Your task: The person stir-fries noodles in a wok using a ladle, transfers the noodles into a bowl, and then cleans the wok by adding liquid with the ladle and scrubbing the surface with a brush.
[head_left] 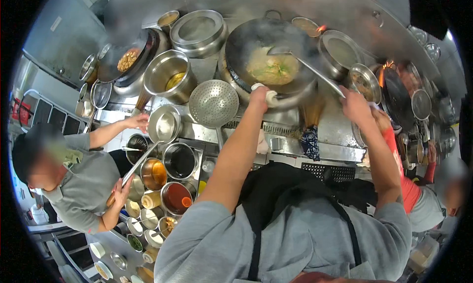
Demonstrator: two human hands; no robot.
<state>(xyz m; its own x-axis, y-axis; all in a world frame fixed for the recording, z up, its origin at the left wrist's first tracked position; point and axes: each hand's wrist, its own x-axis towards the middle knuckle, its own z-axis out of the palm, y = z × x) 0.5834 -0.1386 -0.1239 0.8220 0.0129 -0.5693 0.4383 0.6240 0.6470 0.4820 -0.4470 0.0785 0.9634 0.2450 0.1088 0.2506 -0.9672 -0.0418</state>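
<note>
A large wok (239, 46) sits on the range straight ahead, with a steaming yellowish dish with green bits (271, 68) in it. My left hand (260, 99) grips the wok's near rim through a folded white cloth (271, 98). Over on the right, my right hand (355, 107) is closed round the long metal handle of a ladle (320, 72). The ladle's bowl reaches into the wok and touches the food. Just left of the wok lies a perforated strainer (214, 103), nearest to my left forearm.
A co-worker (88, 179) on the left holds a long-handled ladle (164, 125) over several sauce pots (180, 160). Behind stands another wok (111, 61) with browned pieces. A person in a red sleeve (394, 150) works close on my right, near a flaming burner (387, 68).
</note>
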